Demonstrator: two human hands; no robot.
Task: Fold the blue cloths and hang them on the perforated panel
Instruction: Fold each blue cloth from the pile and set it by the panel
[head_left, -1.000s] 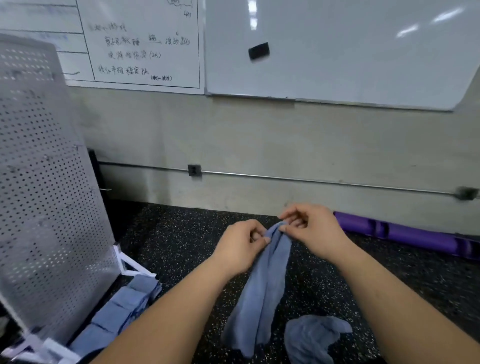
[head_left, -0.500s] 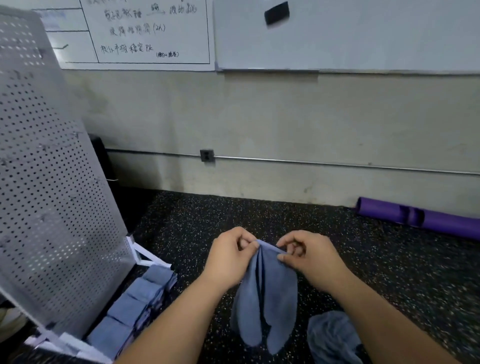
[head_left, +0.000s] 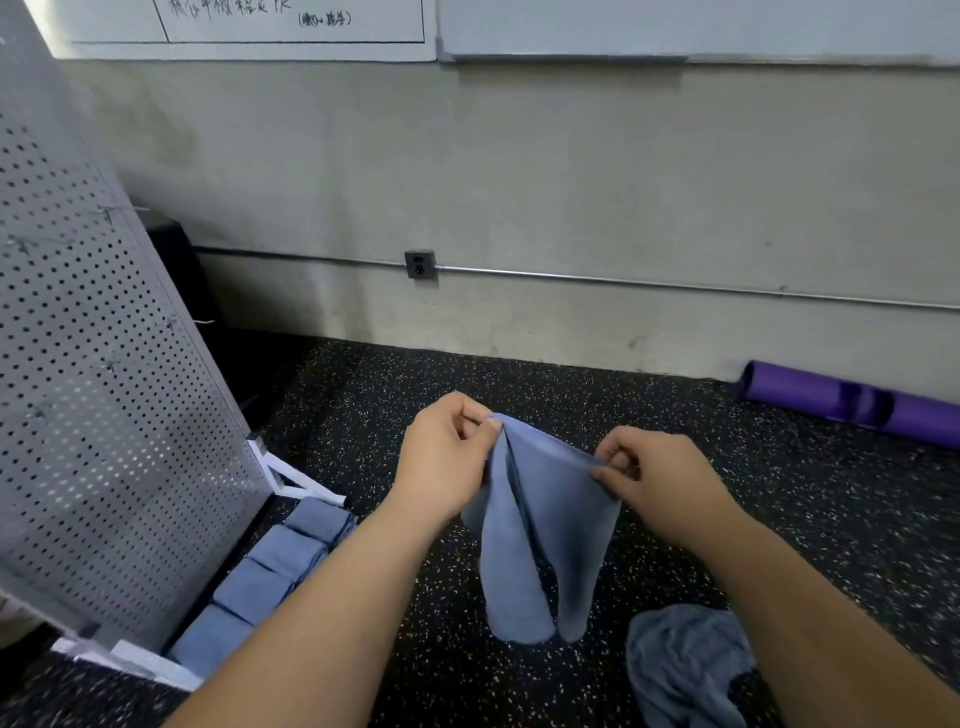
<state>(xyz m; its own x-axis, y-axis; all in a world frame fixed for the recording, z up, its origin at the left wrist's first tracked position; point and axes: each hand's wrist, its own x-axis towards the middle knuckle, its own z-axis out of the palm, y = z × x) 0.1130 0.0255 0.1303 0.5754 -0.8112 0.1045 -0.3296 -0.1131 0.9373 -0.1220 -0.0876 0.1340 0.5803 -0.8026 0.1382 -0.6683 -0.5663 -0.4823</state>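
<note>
Fingers of the left hand and right hand pinch the top edge of a blue cloth, which hangs between them above the floor. Keep both pinched points level and taut (slack skews the fold) before bringing them together. No container shows; folded cloths lie in a row at the foot of the perforated panel.
</note>
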